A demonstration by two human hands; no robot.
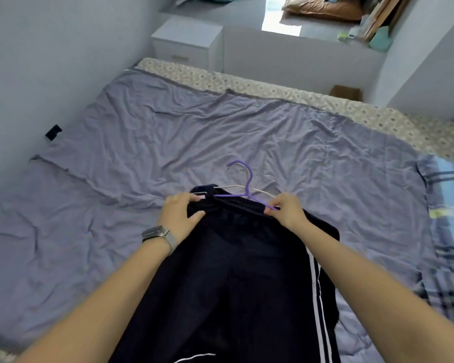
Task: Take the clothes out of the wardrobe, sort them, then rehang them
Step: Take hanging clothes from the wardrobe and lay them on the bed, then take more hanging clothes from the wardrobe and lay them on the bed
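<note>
On the bed (168, 142), spread with a creased lilac sheet, a pair of dark track trousers (228, 284) with white side stripes lies flat, its waistband at the far end between the person's two hands. The left hand (180, 214) grips the left end of the waistband, fingers curled over the cloth and thumb pressed on top; a watch (159, 235) sits on that wrist. The right hand (286, 209) pinches the right end of the waistband together with the arm of a purple hanger (243, 189), so this grip is closed on both cloth and wire. The hanger's hook points away from the hands, just beyond them; a second, pale hanger (236, 186) lies touching or under the purple one, and which of them carries the waistband cannot be told. To the right of the right grip, well apart, a blue checked cloth (446, 205) lies at the bed's edge. Beyond the hands, past the mattress, stands a white bedside cabinet (186, 41).

Judged step: the trousers are out of the wardrobe and being handled at the hanger, either freed from it for sorting or fitted onto it; the frame does not settle which. The next move probably calls for holding the waistband taut with the left grip while the right works the hanger arm along it, taking care not to tangle the two hangers.
</note>
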